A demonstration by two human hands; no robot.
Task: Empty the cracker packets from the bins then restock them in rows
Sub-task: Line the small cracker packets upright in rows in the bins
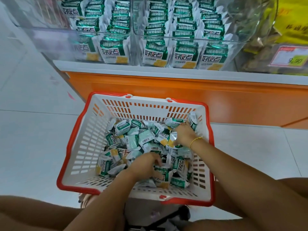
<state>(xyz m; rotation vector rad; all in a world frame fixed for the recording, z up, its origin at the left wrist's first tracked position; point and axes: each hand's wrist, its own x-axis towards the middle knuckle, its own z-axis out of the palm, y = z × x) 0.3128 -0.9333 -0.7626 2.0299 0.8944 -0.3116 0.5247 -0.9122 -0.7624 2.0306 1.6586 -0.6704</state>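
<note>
Head view showed clear bins (166, 35) beyond the basket (116, 100), stocked with rowed cracker packets (115, 52). Loose cracker packets (133, 139) lay heaped inside the basket. The left hand (146, 165) dug into the heap's near side, its grip unclear. The right hand (185, 132) curled round an upright packet (193, 120) at the basket's far right corner.

Orange shelf base (183, 90), price tag (290, 55), tiled floor (33, 130)
</note>
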